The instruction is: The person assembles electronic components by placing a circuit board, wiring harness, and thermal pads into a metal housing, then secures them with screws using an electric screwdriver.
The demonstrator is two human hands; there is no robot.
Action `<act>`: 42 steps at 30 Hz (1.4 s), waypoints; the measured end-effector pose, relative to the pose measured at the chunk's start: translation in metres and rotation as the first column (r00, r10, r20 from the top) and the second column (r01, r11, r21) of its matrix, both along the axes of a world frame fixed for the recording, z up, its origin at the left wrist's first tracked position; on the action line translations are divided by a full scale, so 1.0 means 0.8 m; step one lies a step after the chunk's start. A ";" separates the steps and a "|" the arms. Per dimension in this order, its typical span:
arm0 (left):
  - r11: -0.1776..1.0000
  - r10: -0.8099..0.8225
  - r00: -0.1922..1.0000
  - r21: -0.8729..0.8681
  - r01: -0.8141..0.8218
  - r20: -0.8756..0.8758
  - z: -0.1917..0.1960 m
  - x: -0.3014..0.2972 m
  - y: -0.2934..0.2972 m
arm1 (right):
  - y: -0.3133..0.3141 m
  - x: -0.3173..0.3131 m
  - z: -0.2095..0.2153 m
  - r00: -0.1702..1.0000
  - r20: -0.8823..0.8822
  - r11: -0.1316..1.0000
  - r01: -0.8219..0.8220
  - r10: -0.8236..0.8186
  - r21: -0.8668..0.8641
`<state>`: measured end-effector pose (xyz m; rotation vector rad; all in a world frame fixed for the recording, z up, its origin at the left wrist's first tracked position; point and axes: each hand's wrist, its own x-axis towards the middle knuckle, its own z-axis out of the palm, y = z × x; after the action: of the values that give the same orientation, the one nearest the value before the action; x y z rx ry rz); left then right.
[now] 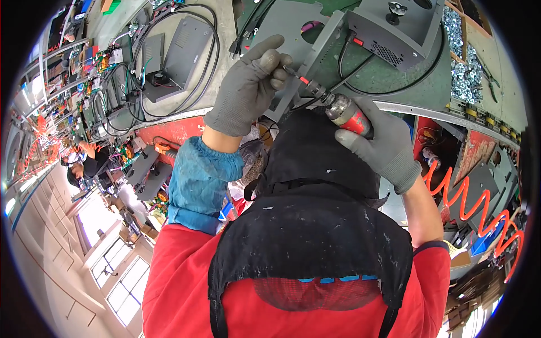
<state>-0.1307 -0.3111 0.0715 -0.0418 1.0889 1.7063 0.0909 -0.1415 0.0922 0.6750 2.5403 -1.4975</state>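
Observation:
My right hand (386, 143), in a grey work glove, is wrapped round a red and black power screwdriver (350, 115). Its bit points up and left, toward my left hand (248, 84). That hand is gloved too, with thumb and fingertips pinched at the end of the bit; anything small between them is hidden. Just beyond the bit stands a grey sheet-metal panel (287, 25) with a round cutout and a bent flange. To its right sits a grey metal housing (389, 36) with a black knob and vent holes, and a black cable runs from it.
Loose silvery screws (466, 79) fill a tray at the far right, with pliers (491, 79) beside them. Grey covers (174, 56) and looped black cables lie on the left bench. A coiled orange air hose (476, 211) hangs at right. Another person (90, 163) is at far left.

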 end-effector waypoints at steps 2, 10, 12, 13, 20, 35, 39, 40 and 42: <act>1.000 -0.004 1.000 0.005 0.004 0.013 0.001 0.012 0.000 | 0.000 0.010 0.002 1.000 -0.017 1.000 -0.005 0.004 -0.020; 0.983 0.019 0.948 -0.165 -0.075 -0.319 0.028 0.069 0.021 | -0.004 0.051 0.008 1.000 0.026 1.000 0.010 -0.011 0.019; 0.966 -0.013 0.904 -0.237 -0.099 -0.427 0.043 0.087 0.030 | -0.004 0.058 0.012 0.999 0.024 1.000 0.025 -0.025 0.000; 0.944 -0.045 0.847 -0.300 -0.137 -0.529 0.047 0.093 0.033 | -0.005 0.061 0.013 0.999 0.020 0.999 0.032 -0.031 -0.017; 0.969 -0.018 0.891 -0.229 -0.097 -0.453 0.038 0.096 0.032 | -0.006 0.070 0.019 0.993 0.115 0.999 0.016 -0.010 -0.051; 0.429 -0.899 -0.035 -0.893 0.136 -0.437 -0.021 0.026 0.001 | -0.015 0.061 -0.070 0.890 0.358 0.951 -0.212 0.283 -0.224; 0.419 -0.898 0.293 -0.838 0.348 -0.327 -0.011 0.028 0.016 | -0.020 0.048 -0.083 0.878 0.378 0.946 -0.207 0.292 -0.251; 0.373 -0.911 0.323 -0.844 0.384 -0.256 -0.010 0.026 0.020 | -0.019 0.047 -0.088 0.864 0.384 0.933 -0.228 0.326 -0.279; 0.396 -0.905 0.322 -0.828 0.397 -0.278 -0.009 0.026 0.020 | -0.026 0.047 -0.105 0.875 0.359 0.936 -0.244 0.325 -0.253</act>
<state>-0.1101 -0.2952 0.0644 0.6824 1.8804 0.3675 0.1289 -0.1620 0.0082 0.4846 2.0467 -1.3311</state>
